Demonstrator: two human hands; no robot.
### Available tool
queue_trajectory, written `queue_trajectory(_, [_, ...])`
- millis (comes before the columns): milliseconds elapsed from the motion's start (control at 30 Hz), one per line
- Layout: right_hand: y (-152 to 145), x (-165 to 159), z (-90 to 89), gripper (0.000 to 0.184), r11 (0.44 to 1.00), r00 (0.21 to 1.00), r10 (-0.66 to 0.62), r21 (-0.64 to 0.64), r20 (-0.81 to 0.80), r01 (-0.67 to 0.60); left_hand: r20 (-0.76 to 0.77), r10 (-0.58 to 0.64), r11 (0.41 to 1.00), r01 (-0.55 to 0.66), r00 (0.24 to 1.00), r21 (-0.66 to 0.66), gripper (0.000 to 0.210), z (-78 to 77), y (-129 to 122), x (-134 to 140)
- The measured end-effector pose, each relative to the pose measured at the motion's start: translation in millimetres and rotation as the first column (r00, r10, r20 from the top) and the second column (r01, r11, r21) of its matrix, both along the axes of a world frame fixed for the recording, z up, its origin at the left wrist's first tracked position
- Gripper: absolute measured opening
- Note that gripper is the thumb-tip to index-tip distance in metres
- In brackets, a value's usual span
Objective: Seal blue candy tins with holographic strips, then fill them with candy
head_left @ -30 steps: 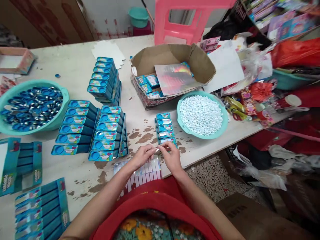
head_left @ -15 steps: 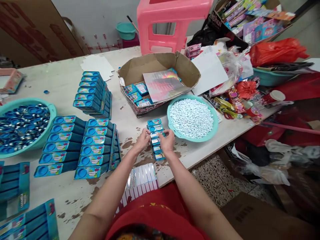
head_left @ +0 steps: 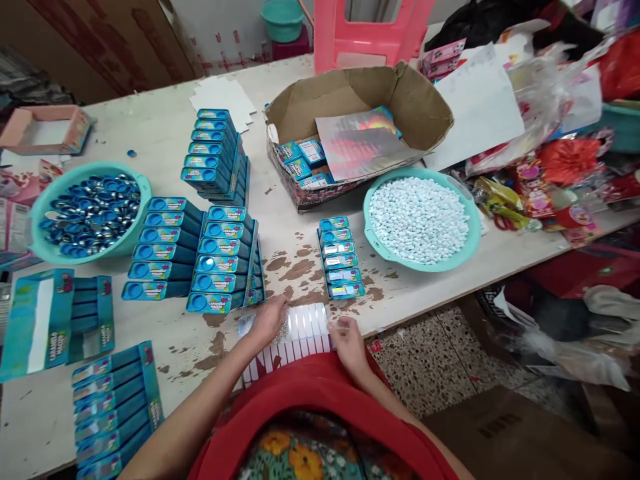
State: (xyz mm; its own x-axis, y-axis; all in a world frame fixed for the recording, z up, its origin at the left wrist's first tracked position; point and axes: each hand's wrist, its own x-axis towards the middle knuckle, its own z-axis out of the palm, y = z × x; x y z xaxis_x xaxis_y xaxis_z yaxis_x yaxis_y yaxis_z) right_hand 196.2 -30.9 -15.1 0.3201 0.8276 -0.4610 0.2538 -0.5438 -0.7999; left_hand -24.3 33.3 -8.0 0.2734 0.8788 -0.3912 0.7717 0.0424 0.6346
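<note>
A sheet of white and holographic sticker strips (head_left: 305, 328) lies at the table's near edge. My left hand (head_left: 269, 319) rests on its left end, fingers bent over the glittery part. My right hand (head_left: 347, 339) touches its right end, fingertips pinched at a strip. Just beyond, a short column of small blue candy boxes (head_left: 339, 257) lies on the worn table (head_left: 165, 133), with a teal bowl of white candies (head_left: 419, 217) to its right.
Stacks of blue cartons (head_left: 200, 253) stand left of centre. A teal bowl of blue caps (head_left: 87, 212) sits at far left, flat blue cartons (head_left: 113, 400) near left. An open cardboard box (head_left: 350, 127), pink stool (head_left: 365, 30) and cluttered bags (head_left: 550, 153) lie behind and right.
Both hands have come back from the column of small blue boxes to the sticker sheet at the table's edge. The camera view has shifted.
</note>
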Motion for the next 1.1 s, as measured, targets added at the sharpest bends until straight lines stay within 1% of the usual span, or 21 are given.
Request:
queue_trajectory(33, [-5, -4, -12.5, 0.044, 0.998, 0.996, 0.01, -0.063, -0.088, -0.016, -0.045, -0.021, 1.0, 0.022, 0.999, 0.013, 0.028, -1.8, -9, -5])
queue_trajectory(100, [-6, -8, -31.4, 0.045, 0.995, 0.971, 0.026, -0.09, -0.237, -0.049, -0.15, -0.038, 0.999, 0.04, 0.988, 0.012, 0.029, -4.2, -21, -11])
queue_trajectory(133, [-4, -9, -36.5, 0.043, 0.996, 0.958, 0.042, -0.068, -0.282, -0.064, -0.199, -0.047, 0.999, 0.046, 0.979, -0.008, 0.03, -4.2, -24, -13])
queue_trajectory(200, [-3, -7, -37.5, 0.039, 0.995, 0.95, 0.086, -0.018, -0.3, -0.096, -0.245, -0.075, 0.996, 0.06, 0.967, -0.068, 0.027, -1.5, -25, -16])
queue_trajectory(267, [-2, -3, -28.3, 0.036, 0.991, 0.975, 0.135, 0.033, -0.175, -0.131, -0.224, -0.108, 0.99, 0.084, 0.969, -0.116, 0.024, 3.6, -25, -19])
queue_trajectory(333, [-1, -4, -12.9, 0.034, 0.963, 0.971, 0.224, 0.138, 0.078, -0.233, -0.202, -0.12, 0.988, 0.096, 0.972, -0.125, 0.027, 8.8, -23, -21])
queue_trajectory(367, [2, -9, -4.6, 0.034, 0.923, 0.932, 0.285, 0.197, 0.224, -0.33, -0.205, -0.118, 0.988, 0.095, 0.972, -0.118, 0.028, 11.1, -23, -21])
queue_trajectory(400, [5, -16, 3.3, 0.035, 0.862, 0.866, 0.352, 0.238, 0.354, -0.448, -0.214, -0.115, 0.99, 0.092, 0.97, -0.111, 0.029, 13.0, -22, -22])
queue_trajectory(467, [14, -35, 15.1, 0.038, 0.698, 0.687, 0.497, 0.226, 0.531, -0.679, -0.226, -0.105, 0.992, 0.085, 0.969, -0.098, 0.028, 15.9, -21, -22])
queue_trajectory(533, [21, -57, 19.8, 0.041, 0.541, 0.496, 0.618, 0.128, 0.609, -0.831, -0.225, -0.09, 0.993, 0.071, 0.97, -0.091, 0.026, 17.6, -20, -23])
queue_trajectory(600, [24, -71, 18.5, 0.042, 0.419, 0.343, 0.685, 0.038, 0.642, -0.907, -0.206, -0.08, 0.993, 0.061, 0.975, -0.097, 0.025, 18.0, -21, -24])
queue_trajectory(633, [24, -75, 16.7, 0.042, 0.371, 0.287, 0.702, 0.01, 0.652, -0.929, -0.194, -0.073, 0.993, 0.054, 0.978, -0.103, 0.025, 17.7, -21, -25])
queue_trajectory(700, [22, -75, 13.5, 0.042, 0.292, 0.211, 0.711, -0.008, 0.671, -0.956, -0.18, -0.048, 0.993, 0.027, 0.982, -0.118, 0.026, 15.8, -22, -26])
queue_trajectory(800, [19, -67, 14.0, 0.035, 0.223, 0.184, 0.713, 0.03, 0.677, -0.974, -0.184, -0.008, 0.991, -0.016, 0.983, -0.13, 0.025, 11.4, -22, -27])
queue_trajectory(833, [19, -65, 16.0, 0.029, 0.22, 0.201, 0.722, 0.056, 0.662, -0.974, -0.188, -0.002, 0.991, -0.023, 0.982, -0.133, 0.024, 10.2, -22, -27])
queue_trajectory(867, [19, -64, 18.7, 0.021, 0.236, 0.235, 0.736, 0.084, 0.635, -0.968, -0.19, -0.002, 0.99, -0.025, 0.982, -0.136, 0.024, 9.5, -22, -26])
queue_trajectory(900, [20, -63, 22.1, 0.012, 0.279, 0.292, 0.751, 0.115, 0.593, -0.953, -0.189, 0.004, 0.991, -0.03, 0.982, -0.134, 0.024, 9.5, -22, -26])
queue_trajectory(933, [21, -62, 26.1, 0.004, 0.345, 0.371, 0.761, 0.151, 0.533, -0.926, -0.178, 0.027, 0.992, -0.049, 0.984, -0.12, 0.025, 10.5, -22, -25])
queue_trajectory(1000, [26, -60, 35.6, 0.007, 0.537, 0.578, 0.737, 0.216, 0.351, -0.816, -0.068, 0.134, 0.988, -0.139, 0.989, -0.062, 0.027, 15.6, -23, -21])
queue_trajectory(1067, [34, -57, 46.2, 0.011, 0.724, 0.762, 0.632, 0.243, 0.141, -0.646, 0.19, 0.255, 0.967, -0.249, 0.948, -0.053, 0.032, 24.1, -23, -15])
queue_trajectory(1100, [39, -54, 51.4, 0.013, 0.787, 0.818, 0.573, 0.243, 0.051, -0.566, 0.331, 0.29, 0.957, -0.275, 0.898, -0.092, 0.035, 28.9, -22, -11])
